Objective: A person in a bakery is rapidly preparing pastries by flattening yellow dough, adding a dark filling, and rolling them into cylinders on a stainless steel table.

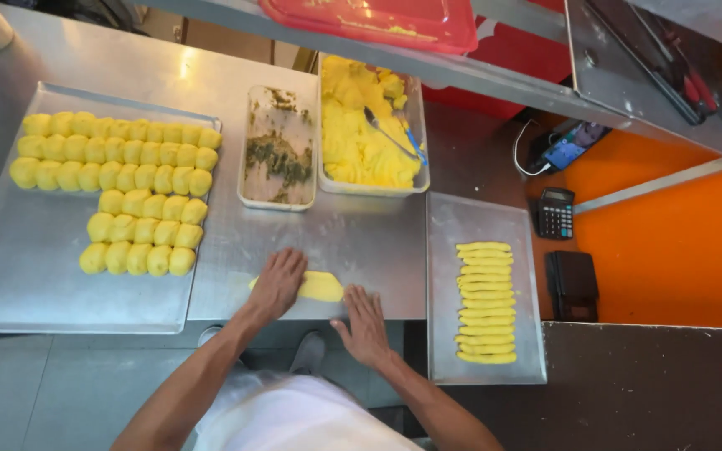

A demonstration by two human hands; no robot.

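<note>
My left hand (pixel 277 282) presses flat on a yellow piece of dough (pixel 321 286) lying on the steel counter (pixel 353 238). My right hand (pixel 367 321) rests open and flat on the counter's front edge, just right of the dough and not touching it. A large metal tray (pixel 18 276) to the left carries rows of several yellow dough balls (pixel 139 205). A smaller metal tray (pixel 474 221) to the right holds a column of several rolled yellow dough sticks (pixel 485 302).
Behind the dough stand a clear tub with green filling remnants (pixel 278 159) and a tub of yellow dough (pixel 365 134) with a utensil in it. A red lidded box (pixel 378 21) sits on the shelf above. A calculator (pixel 555 213), phone (pixel 570 149) and dark device (pixel 572 284) lie right.
</note>
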